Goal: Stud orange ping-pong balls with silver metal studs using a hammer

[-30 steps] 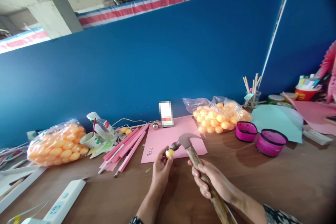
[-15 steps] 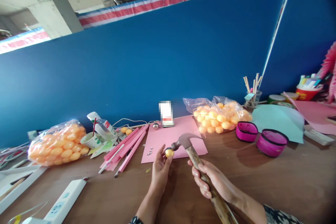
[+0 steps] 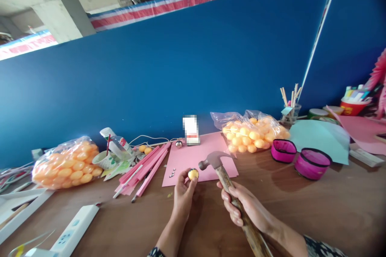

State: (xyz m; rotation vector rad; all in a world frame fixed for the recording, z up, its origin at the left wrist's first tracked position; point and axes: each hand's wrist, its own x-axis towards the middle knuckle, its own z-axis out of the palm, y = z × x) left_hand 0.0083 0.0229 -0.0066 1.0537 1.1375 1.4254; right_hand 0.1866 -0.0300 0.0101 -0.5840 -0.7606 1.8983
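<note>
Head view, facing forward and down over hands [image 3: 217, 194].

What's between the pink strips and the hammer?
A pink sheet bearing a silver ball and tiny silver bits, and the left hand holding a yellow ball; the head view shows it.

Both hands [image 3: 183, 194] [image 3: 245, 204] raised, fingers curled

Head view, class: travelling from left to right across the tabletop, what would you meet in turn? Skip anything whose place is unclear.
Left bag of orange balls → pink paper strips → yellow ball in the left hand → hammer head → smaller magenta band → larger magenta band → red tub.
</note>
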